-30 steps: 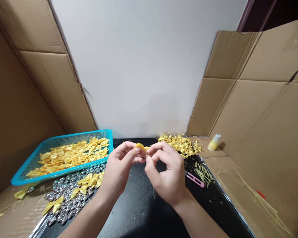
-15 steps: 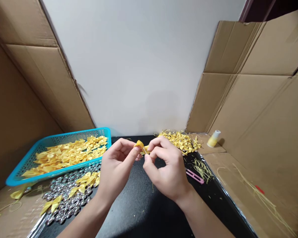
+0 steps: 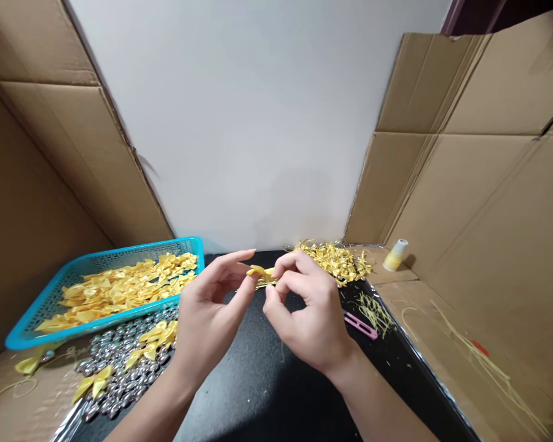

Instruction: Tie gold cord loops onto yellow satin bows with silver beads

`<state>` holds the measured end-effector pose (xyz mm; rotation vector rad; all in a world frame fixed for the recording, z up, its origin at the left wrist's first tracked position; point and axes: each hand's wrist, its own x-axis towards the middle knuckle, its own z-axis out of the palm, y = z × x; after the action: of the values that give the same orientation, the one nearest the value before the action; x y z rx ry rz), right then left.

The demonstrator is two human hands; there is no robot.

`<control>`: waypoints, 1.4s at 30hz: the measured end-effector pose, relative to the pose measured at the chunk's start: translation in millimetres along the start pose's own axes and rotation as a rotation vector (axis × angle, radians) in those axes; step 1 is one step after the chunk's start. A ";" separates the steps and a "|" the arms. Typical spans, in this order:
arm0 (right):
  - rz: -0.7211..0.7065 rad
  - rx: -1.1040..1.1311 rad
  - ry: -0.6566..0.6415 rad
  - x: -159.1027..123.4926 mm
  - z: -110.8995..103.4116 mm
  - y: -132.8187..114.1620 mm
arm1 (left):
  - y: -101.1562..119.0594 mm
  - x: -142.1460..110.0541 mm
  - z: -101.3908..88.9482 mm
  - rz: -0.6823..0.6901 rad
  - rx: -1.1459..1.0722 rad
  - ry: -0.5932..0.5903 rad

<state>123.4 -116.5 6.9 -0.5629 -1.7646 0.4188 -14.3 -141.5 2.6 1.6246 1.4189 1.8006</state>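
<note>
A small yellow ribbon bow [image 3: 257,269] is up between my hands, above the black work surface. My left hand [image 3: 211,319] keeps the bow's left end at its thumb tip, with the index finger raised off it. My right hand [image 3: 306,310] is closed in a pinch at the bow's right side, on thin yellow thread [image 3: 268,280] that runs across the bow's middle. The fingers partly hide the bow and thread.
A blue basket [image 3: 16,334] of yellow bows stands left. Silvery beads [image 3: 126,368] with loose bows [image 3: 159,334] lie before it. Finished-looking bows [image 3: 334,261] pile behind my right hand, near thread scraps [image 3: 373,316], a pink-handled tool [image 3: 360,325] and a thread spool [image 3: 395,255]. Cardboard [image 3: 483,202] flanks the surface.
My left index finger has lifted and straightened away from the bow. The bow has turned flatter, and the left hand has shifted slightly left. The right hand keeps its pinch.
</note>
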 end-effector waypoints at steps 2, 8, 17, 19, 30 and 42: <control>-0.017 -0.001 -0.005 -0.2 -1.0 -0.2 | 1.2 0.8 -4.0 0.077 0.062 -0.048; -0.056 0.033 -0.019 -0.3 -3.4 -2.5 | 3.9 -0.7 -15.8 0.228 0.199 -0.073; -0.082 0.062 -0.015 -0.4 -5.3 -4.1 | 1.8 -3.6 -17.0 0.238 0.163 -0.017; -0.082 0.061 -0.017 -0.4 -5.6 -3.9 | 1.5 -3.5 -16.8 0.243 0.160 -0.013; -0.109 0.057 -0.006 0.1 -5.0 -4.3 | 2.5 -4.0 -16.0 0.295 0.134 -0.015; -0.117 0.067 -0.001 0.5 -5.3 -4.7 | 2.2 -4.9 -15.4 0.290 0.133 0.000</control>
<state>127.7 -120.1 11.3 -0.4103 -1.7678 0.3950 -25.8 -153.1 4.0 1.9861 1.3880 1.8912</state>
